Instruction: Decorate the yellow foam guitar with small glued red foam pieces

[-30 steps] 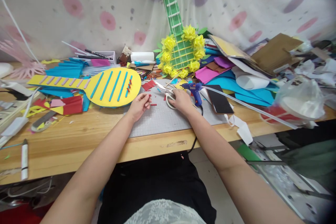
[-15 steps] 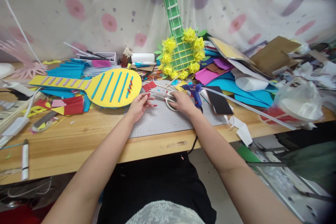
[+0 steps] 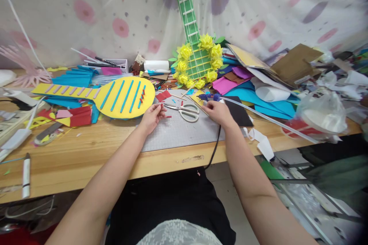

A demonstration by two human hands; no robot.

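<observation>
My left hand (image 3: 153, 117) is closed in a pinch on a small red piece (image 3: 161, 105), probably rolled paper, over the grey cutting mat (image 3: 169, 138). Another red bit lies on the mat by its fingertips. My right hand (image 3: 220, 113) is wrapped round the handle of a blue glue gun (image 3: 207, 97), which has a long clear glue stick (image 3: 267, 117) out of its back. Between the hands lie scissors (image 3: 188, 112) with pale handles, their blades toward my left hand. Left of the mat rests a yellow paper guitar (image 3: 117, 97) with blue strips and red pegs.
A green paper guitar (image 3: 188, 19) with yellow flowers leans on the curtain. Right of my right hand lies a black phone (image 3: 240, 111). Coloured paper (image 3: 258, 103) and a plastic bag (image 3: 322, 111) crowd the right side. A black cable (image 3: 214, 149) hangs over the table edge.
My right hand has let go of the scissors, which now lie on the mat, and has moved right onto the glue gun. My left hand keeps its place with the red piece.
</observation>
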